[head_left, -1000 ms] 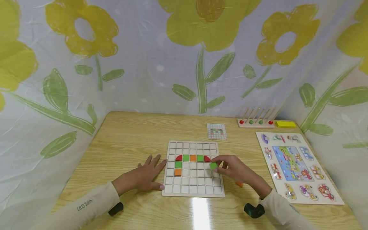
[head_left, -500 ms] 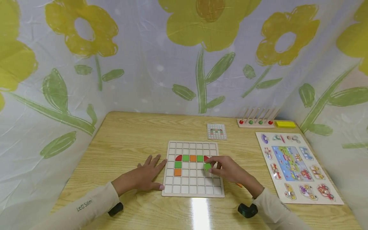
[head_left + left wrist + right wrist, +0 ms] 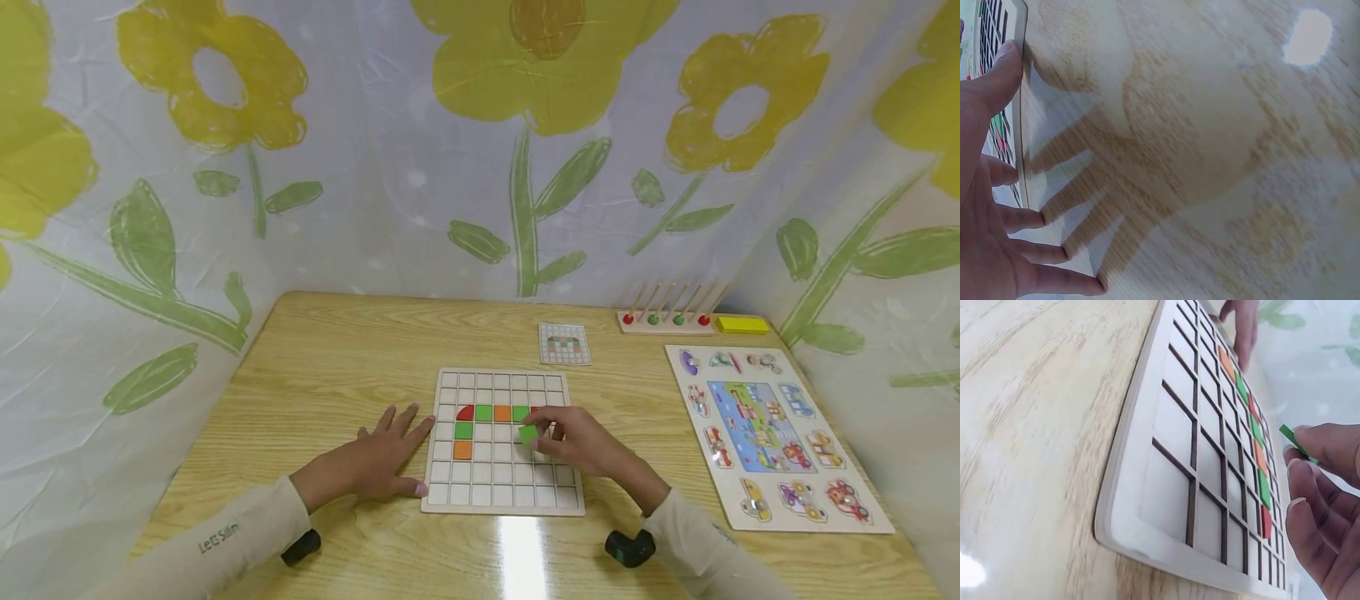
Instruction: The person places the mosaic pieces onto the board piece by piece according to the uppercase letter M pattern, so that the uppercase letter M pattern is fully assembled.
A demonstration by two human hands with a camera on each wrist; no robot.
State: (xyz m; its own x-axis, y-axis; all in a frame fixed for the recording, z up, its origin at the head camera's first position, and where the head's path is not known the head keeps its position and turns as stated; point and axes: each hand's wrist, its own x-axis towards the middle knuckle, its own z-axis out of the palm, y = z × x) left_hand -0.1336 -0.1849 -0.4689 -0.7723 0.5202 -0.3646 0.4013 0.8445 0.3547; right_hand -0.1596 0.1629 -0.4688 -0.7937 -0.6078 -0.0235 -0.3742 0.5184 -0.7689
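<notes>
A white grid board (image 3: 504, 508) lies on the wooden table, with red, green and orange tiles set in some cells. Between thumb and fingers, my right hand (image 3: 576, 442) pinches a green square tile (image 3: 528, 434) above the board's right half. The right wrist view shows this green tile (image 3: 1297, 442) held edge-on, raised over the grid. My left hand (image 3: 378, 458) lies spread at the board's left edge, its thumb touching the rim. In the left wrist view the left hand's fingers (image 3: 1054, 279) are straight and apart. The red tile at the row's right end is partly hidden by my right hand.
A small pattern card (image 3: 565, 344) lies behind the board. Farther right are a peg stand with beads (image 3: 666, 322), a yellow block (image 3: 742, 325) and a vehicle puzzle board (image 3: 780, 442). A flowered curtain (image 3: 375, 167) encloses the table's back and sides.
My right hand has moved left over the board with the green tile, from the right edge toward the inner columns. An orange piece by the right wrist is now covered. My left hand stays put.
</notes>
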